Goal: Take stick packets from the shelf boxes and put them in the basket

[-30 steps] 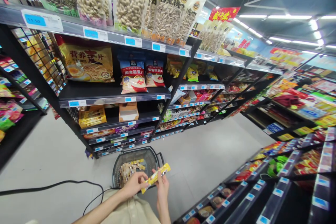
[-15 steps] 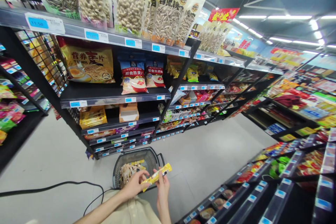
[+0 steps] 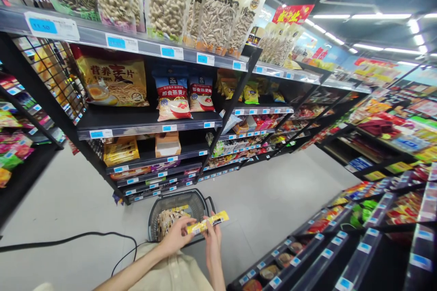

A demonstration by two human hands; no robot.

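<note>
We have one yellow packet (image 3: 198,226) between our two hands, in front of the basket (image 3: 196,201), its right end sticking out past the basket's side as we look down. The fingers of our left hand (image 3: 176,233) are pinched on its left end; those of our right hand (image 3: 213,242) are closed around it nearer the middle, leaving the right end free. How hard either hand presses, we cannot tell.

To handle it well, we would use a light pinch, since a thin wrapper like this probably creases easily, and let both hands share the weight so that the free end does not droop. Thumbs set toward the edges would leave the printed face uncovered. Staying close above the basket, where many small packets (image 3: 167,220) lie, seems sensible: a slip over the floor (image 3: 266,200) would be harder to recover.
</note>
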